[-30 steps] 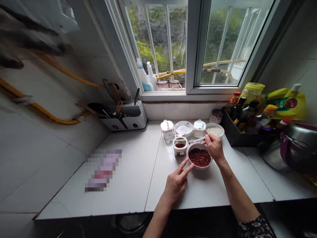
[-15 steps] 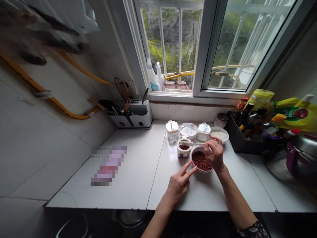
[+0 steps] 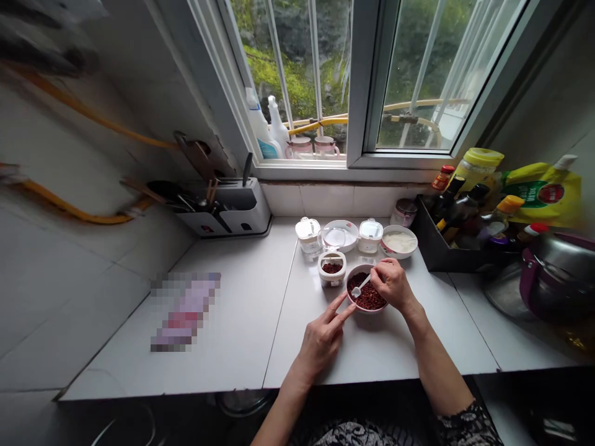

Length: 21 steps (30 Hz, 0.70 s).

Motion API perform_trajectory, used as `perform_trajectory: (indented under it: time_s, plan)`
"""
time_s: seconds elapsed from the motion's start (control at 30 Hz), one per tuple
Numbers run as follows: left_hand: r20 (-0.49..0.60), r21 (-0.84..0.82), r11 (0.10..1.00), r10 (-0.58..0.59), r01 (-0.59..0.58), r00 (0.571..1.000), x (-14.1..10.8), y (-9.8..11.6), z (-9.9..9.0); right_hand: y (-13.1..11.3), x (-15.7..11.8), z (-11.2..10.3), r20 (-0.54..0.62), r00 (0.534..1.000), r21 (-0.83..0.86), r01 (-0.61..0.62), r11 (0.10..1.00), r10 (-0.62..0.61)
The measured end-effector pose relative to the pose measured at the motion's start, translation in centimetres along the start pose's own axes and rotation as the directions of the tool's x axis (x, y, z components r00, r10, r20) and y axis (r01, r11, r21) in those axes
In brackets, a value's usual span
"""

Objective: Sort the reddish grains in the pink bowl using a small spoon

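Note:
My right hand (image 3: 394, 286) is closed on the handle of a small white spoon (image 3: 356, 292). The spoon's head is over the dark red grains, like peppercorns (image 3: 372, 299), in a bowl (image 3: 361, 270) with a pale rim. My left hand (image 3: 321, 339) has two fingers stretched out against the bowl's near left side; its other fingers are partly hidden. Just behind and left of the bowl stands an uncovered white-rimmed seasoning jar (image 3: 331, 278), partly filled with similar red grains.
Behind are two lidded jars (image 3: 307, 230), a white dish (image 3: 344, 234) and a bowl of white contents (image 3: 398, 242). A dark box of bottles (image 3: 458, 259) and a metal pot (image 3: 558, 279) stand right. A utensil holder (image 3: 244, 210) is at the left back. A blurred-out item (image 3: 186, 313) lies left.
The spoon has come from over the seasoning jar to the bowl in my right hand, its head now pointing down at the grains. My left hand stays at the bowl. The view has shifted.

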State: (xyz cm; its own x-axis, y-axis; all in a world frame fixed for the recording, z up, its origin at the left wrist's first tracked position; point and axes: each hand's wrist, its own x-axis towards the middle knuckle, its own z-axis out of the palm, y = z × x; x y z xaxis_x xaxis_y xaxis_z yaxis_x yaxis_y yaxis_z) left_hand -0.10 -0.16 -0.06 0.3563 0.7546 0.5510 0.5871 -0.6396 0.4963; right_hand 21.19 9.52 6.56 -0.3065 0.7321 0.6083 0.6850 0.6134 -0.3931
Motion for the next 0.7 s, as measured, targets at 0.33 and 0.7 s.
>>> perform_trajectory:
  time_s: [0.33,0.7]
  plan:
    - [0.018,-0.023,1.0,-0.013,0.013,1.0,-0.12,0.05,-0.19,0.47,-0.05,0.07,0.019,0.994,0.021,-0.107,0.994,0.106]
    - [0.025,-0.029,0.999,-0.034,0.034,0.999,-0.33,0.08,-0.29,0.36,-0.08,-0.21,0.046,0.995,0.016,-0.093,0.996,0.092]
